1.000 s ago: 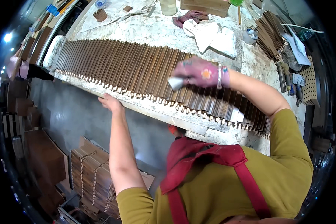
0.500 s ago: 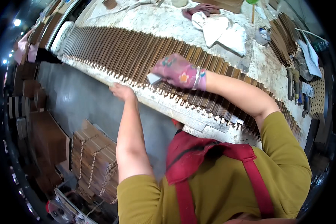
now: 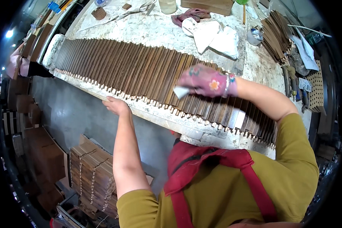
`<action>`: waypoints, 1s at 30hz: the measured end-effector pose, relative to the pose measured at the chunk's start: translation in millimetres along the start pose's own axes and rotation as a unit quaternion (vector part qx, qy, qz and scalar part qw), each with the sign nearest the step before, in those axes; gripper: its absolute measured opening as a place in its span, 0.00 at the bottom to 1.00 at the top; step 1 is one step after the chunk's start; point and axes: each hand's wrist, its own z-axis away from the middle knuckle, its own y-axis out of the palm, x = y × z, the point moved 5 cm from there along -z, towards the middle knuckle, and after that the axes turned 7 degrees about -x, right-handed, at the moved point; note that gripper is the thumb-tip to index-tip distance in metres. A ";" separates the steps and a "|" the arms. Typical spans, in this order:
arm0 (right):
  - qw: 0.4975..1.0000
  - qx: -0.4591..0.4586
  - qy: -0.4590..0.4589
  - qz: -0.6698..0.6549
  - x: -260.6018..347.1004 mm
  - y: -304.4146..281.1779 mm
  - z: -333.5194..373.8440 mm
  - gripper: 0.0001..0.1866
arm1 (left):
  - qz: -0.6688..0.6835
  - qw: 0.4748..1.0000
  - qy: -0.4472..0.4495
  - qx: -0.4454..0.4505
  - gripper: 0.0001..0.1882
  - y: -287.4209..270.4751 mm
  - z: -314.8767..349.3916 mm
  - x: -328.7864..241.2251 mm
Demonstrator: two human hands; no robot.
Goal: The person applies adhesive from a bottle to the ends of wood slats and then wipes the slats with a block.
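Note:
A long row of dark brown wooden slats with pale tongue-like ends lies side by side across the worktable. My right hand, in a pink flowered glove, is closed around a small pale pad and holds it over the slats right of the row's middle; the hand is somewhat blurred. At the table's near edge is my bare left hand, its fingers curled against the rim, left of the right hand. Some of its fingers are hidden. A pale rectangular patch shows on the slats beneath my right forearm.
White cloths and a dark red cloth lie beyond the row, near a jar. More slats and tools sit at right. Stacked slats stand lower left. Another person is at far left.
My right hand has moved right along the slats with the pale pad. The whole view has shifted a little; my left hand stays at the table edge.

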 end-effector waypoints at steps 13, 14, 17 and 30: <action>0.999 -0.021 0.041 -0.001 19.4 -3.8 -6.0 0.15 | -0.016 1.000 -0.004 0.000 0.31 -5.1 8.7 -8.0; 0.995 -0.053 0.088 0.005 10.4 2.3 -15.3 0.14 | -0.016 1.000 0.001 0.005 0.31 -3.2 8.4 -9.8; 0.989 -0.110 0.078 0.066 19.3 14.2 -31.4 0.12 | -0.013 1.000 0.014 0.002 0.31 1.7 3.1 -9.2; 0.988 -0.031 0.153 -0.021 -14.1 0.2 -6.2 0.14 | -0.002 1.000 0.014 0.004 0.33 3.6 1.7 -6.0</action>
